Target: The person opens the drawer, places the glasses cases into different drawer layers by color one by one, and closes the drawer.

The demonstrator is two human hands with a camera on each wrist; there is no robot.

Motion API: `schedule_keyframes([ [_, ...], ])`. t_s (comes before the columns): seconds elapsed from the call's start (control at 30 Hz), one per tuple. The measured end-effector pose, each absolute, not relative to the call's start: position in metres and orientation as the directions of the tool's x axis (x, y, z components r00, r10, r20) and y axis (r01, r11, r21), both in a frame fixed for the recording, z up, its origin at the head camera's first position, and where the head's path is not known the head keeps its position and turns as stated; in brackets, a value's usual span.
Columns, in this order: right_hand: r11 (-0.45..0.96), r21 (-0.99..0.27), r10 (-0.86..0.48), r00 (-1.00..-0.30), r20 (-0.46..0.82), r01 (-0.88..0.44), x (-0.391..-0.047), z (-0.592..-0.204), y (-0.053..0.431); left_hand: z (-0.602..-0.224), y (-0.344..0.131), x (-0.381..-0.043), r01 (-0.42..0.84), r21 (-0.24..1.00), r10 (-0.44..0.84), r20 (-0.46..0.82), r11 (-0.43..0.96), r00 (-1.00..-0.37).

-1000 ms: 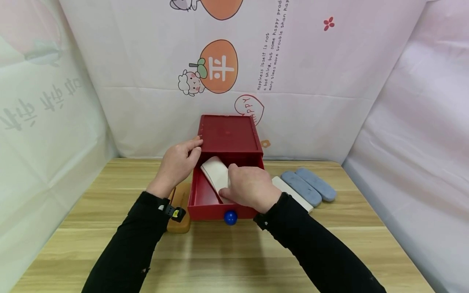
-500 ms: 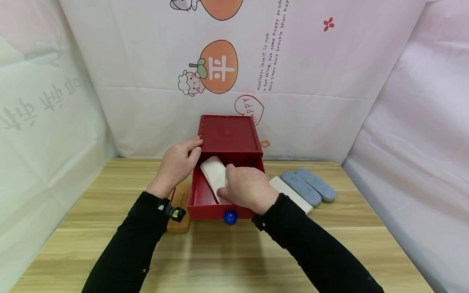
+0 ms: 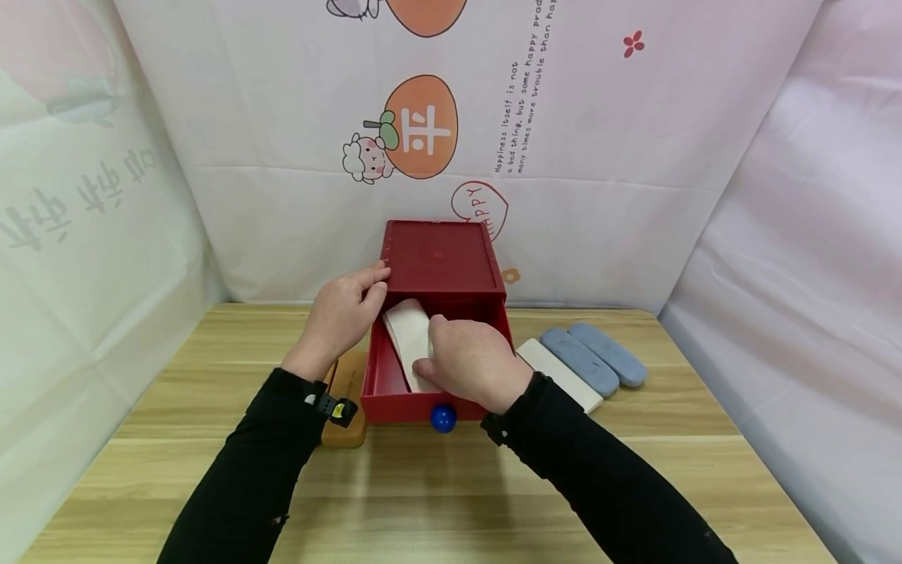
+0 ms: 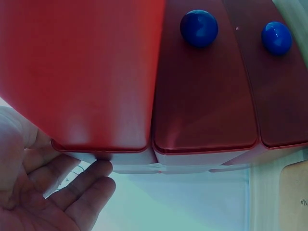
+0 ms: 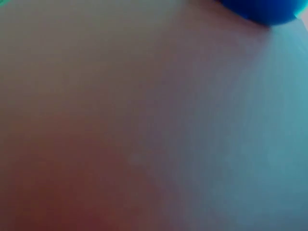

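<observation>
A red drawer cabinet (image 3: 440, 257) stands at the back of the table, its top drawer (image 3: 409, 408) pulled out. Inside lies a long white case (image 3: 409, 333), like a glasses case, tilted slightly. My right hand (image 3: 475, 360) grips its right side with the thumb toward me; the other fingers are hidden behind the hand. Against the cabinet's left side rests my left hand (image 3: 345, 309), fingers extended. The left wrist view shows those fingers (image 4: 94, 192) along the drawer's edge. A blurred surface and a blue knob (image 5: 269, 9) fill the right wrist view.
Two blue cases (image 3: 581, 362) and a white case (image 3: 560, 376) lie side by side right of the cabinet. A tan case (image 3: 347, 399) lies to its left, partly behind the left wrist. Two lower drawers carry blue knobs (image 4: 198, 29). White printed cloth surrounds the table.
My right hand has shifted slightly left inside the drawer, and the white case has moved left with it, turning a little straighter. The left hand has stayed in place.
</observation>
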State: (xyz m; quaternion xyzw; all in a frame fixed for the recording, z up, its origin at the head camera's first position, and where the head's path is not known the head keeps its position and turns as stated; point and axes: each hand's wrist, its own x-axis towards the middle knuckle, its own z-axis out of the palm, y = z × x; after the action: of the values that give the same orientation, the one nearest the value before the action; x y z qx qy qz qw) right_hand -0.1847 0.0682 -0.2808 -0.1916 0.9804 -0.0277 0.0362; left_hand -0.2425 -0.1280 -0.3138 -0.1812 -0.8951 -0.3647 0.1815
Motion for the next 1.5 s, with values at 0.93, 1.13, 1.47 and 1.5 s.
schedule_keyframes([
  [0.93,0.895,-0.058,-0.441,-0.897,0.025,-0.442,-0.1828,-0.2814,0.0637,-0.3133,-0.1275,-0.2429,0.462,0.594,0.19,0.463,0.659,-0.866],
  [1.13,0.894,-0.045,-0.445,-0.895,0.033,-0.446,-0.1823,-0.2818,0.0621,-0.3128,-0.1271,-0.2425,0.46,0.595,0.192,0.458,0.659,-0.868],
  [1.47,0.891,-0.054,-0.45,-0.892,0.041,-0.452,-0.1816,-0.2823,0.0614,-0.3127,-0.1274,-0.2419,0.454,0.597,0.194,0.449,0.661,-0.872],
  [1.5,0.889,-0.053,-0.453,-0.89,0.045,-0.455,-0.1817,-0.2823,0.0614,-0.3129,-0.1275,-0.2423,0.455,0.596,0.195,0.449,0.661,-0.872],
])
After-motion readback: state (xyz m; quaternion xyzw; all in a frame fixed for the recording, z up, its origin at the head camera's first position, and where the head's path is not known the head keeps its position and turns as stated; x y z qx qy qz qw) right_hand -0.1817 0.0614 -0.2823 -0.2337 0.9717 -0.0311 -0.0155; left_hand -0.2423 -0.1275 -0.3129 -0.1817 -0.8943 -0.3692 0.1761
